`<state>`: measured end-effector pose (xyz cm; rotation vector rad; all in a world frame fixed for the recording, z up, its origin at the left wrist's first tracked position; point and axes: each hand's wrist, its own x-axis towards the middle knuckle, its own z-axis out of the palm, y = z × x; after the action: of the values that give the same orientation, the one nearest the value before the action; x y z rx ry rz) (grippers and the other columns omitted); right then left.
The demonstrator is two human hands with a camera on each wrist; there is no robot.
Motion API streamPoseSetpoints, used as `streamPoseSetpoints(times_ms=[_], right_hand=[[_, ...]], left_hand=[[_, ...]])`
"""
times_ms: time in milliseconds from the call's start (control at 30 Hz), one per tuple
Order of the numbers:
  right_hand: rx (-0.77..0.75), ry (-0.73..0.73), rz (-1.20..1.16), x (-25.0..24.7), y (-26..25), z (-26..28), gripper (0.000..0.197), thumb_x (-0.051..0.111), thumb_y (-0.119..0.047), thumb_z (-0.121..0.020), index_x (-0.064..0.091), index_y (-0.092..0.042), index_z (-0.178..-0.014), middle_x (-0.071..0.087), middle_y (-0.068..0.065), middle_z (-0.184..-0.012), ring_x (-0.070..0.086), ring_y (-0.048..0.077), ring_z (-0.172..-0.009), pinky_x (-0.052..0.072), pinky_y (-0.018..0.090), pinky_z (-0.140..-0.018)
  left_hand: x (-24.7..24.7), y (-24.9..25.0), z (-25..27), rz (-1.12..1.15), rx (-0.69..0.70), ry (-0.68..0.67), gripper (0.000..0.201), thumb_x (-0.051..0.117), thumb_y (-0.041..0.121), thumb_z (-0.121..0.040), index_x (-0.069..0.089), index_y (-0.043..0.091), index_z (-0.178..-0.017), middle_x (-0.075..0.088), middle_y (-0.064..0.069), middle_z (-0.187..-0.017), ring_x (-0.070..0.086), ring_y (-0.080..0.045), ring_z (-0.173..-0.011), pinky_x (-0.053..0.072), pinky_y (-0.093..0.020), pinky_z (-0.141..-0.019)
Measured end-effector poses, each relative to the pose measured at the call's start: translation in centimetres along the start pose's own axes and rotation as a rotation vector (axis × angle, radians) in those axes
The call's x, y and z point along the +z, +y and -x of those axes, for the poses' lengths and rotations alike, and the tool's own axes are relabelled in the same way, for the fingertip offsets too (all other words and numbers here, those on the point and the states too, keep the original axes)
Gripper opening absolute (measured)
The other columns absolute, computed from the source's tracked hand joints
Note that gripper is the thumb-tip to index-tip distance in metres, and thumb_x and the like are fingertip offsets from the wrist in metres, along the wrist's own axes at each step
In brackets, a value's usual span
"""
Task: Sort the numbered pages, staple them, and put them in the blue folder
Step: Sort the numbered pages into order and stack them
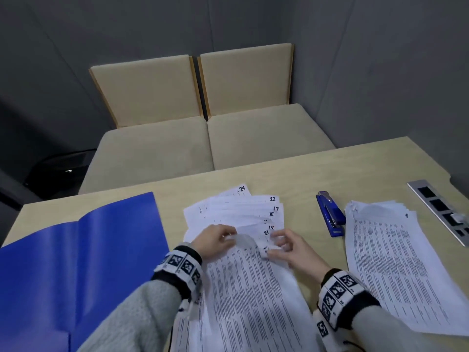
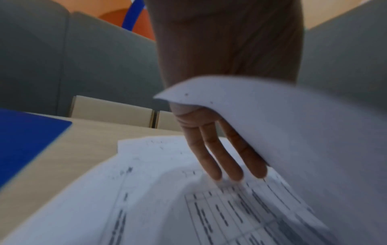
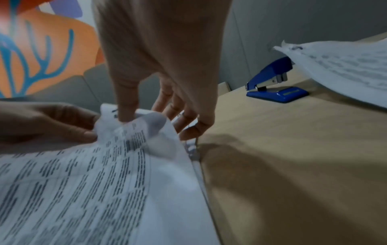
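A fanned stack of numbered pages lies mid-table, with 24, 22 and 17 legible at the corners. Its top sheet is lifted at the far edge. My left hand pinches that edge, and the sheet curls over my left hand, whose three fingers reach down to the pages below. My right hand pinches the sheet's numbered right corner between thumb and fingers. The blue folder lies open on the left. A blue stapler rests right of the fan.
A second pile of printed pages lies at the right, past the stapler. A metal socket panel is set into the table's right end. A beige cushioned bench stands beyond the far edge, against grey walls.
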<state>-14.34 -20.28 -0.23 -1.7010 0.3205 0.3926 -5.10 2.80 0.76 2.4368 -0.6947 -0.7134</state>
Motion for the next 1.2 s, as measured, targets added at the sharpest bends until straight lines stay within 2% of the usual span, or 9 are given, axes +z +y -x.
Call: streamPoseSetpoints(times_ms=[100,167,300,467,600,733,900,1067,1200], right_hand=[[0.000,-0.007,0.127,0.2,2.1,-0.6,0.034,0.078,-0.017,-0.075,0.057,-0.022,-0.102,0.061,0.002,-0.105,0.060,0.015,-0.088,0.052,0.022,-0.074],[-0.049,0.053,0.291,0.5,2.9,-0.9,0.019,0.072,-0.019,-0.081,0.055,-0.022,-0.089,0.059,-0.003,-0.100,0.059,0.016,-0.093,0.047,0.018,-0.076],[-0.212,0.262,0.509,0.9,3.2,-1.1,0.018,0.070,-0.015,-0.082,0.055,-0.025,-0.082,0.044,-0.009,-0.108,0.045,0.009,-0.105,0.038,0.019,-0.084],[-0.227,0.243,0.533,1.3,3.8,-1.0,0.038,0.075,-0.012,-0.077,0.048,-0.039,-0.072,0.041,-0.015,-0.121,0.043,0.007,-0.113,0.037,0.015,-0.080],[-0.242,0.270,0.530,1.6,4.0,-0.7,0.024,0.076,-0.015,-0.077,0.057,-0.030,-0.081,0.048,-0.010,-0.103,0.044,0.008,-0.105,0.033,0.006,-0.074],[-0.246,0.260,0.526,1.6,4.1,-0.6,0.032,0.072,-0.001,-0.076,0.057,-0.028,-0.083,0.048,-0.007,-0.100,0.043,0.005,-0.103,0.033,0.002,-0.075],[-0.235,0.249,0.450,1.7,3.4,-0.4,0.019,0.073,-0.008,-0.080,0.061,-0.022,-0.083,0.050,-0.010,-0.095,0.055,0.005,-0.086,0.040,0.006,-0.067],[-0.259,0.279,0.475,1.7,3.6,-0.1,0.015,0.065,-0.009,-0.085,0.061,-0.023,-0.087,0.050,-0.012,-0.090,0.052,-0.005,-0.079,0.036,0.005,-0.067],[-0.246,0.270,0.465,1.8,3.3,0.0,0.009,0.070,-0.010,-0.082,0.066,-0.010,-0.090,0.052,-0.007,-0.091,0.052,-0.003,-0.079,0.037,0.003,-0.065]], left_hand=[[1.6,0.0,-1.6,-0.099,-0.015,0.002,0.021,0.055,0.023,-0.089,0.064,0.013,-0.106,0.059,-0.004,-0.114,0.055,-0.022,-0.102,0.045,-0.038,-0.090],[2.1,0.2,-2.2,-0.177,0.014,0.011,0.028,0.055,0.026,-0.088,0.062,0.012,-0.112,0.049,-0.003,-0.127,0.048,-0.022,-0.113,0.041,-0.040,-0.097],[3.0,0.5,-1.8,-0.154,0.107,0.057,0.022,0.051,0.024,-0.090,0.064,0.011,-0.102,0.049,-0.004,-0.130,0.045,-0.020,-0.122,0.041,-0.035,-0.097],[4.1,0.1,-0.8,-0.153,0.181,0.142,0.022,0.045,0.021,-0.093,0.065,0.013,-0.096,0.049,-0.001,-0.139,0.037,-0.020,-0.132,0.039,-0.034,-0.102],[4.6,0.2,-0.4,-0.137,0.256,0.249,0.018,0.051,0.020,-0.091,0.067,0.011,-0.093,0.061,0.000,-0.123,0.048,-0.020,-0.120,0.043,-0.031,-0.096],[4.9,0.5,-0.4,-0.085,0.283,0.272,0.014,0.057,0.022,-0.086,0.066,0.012,-0.088,0.060,-0.003,-0.108,0.055,-0.020,-0.105,0.047,-0.037,-0.087],[5.2,0.8,-1.0,-0.030,0.181,0.178,0.037,0.048,0.047,-0.085,0.064,0.014,-0.094,0.050,-0.006,-0.110,0.046,-0.018,-0.126,0.044,-0.033,-0.095],[5.1,1.4,-1.5,-0.051,0.200,0.239,0.049,0.039,0.058,-0.083,0.064,0.016,-0.089,0.046,-0.002,-0.092,0.053,-0.017,-0.085,0.043,-0.029,-0.077],[4.8,2.1,-2.1,0.108,0.150,0.310,0.041,0.028,0.050,-0.092,0.052,0.017,-0.092,0.043,0.002,-0.091,0.047,-0.014,-0.078,0.037,-0.027,-0.074]])
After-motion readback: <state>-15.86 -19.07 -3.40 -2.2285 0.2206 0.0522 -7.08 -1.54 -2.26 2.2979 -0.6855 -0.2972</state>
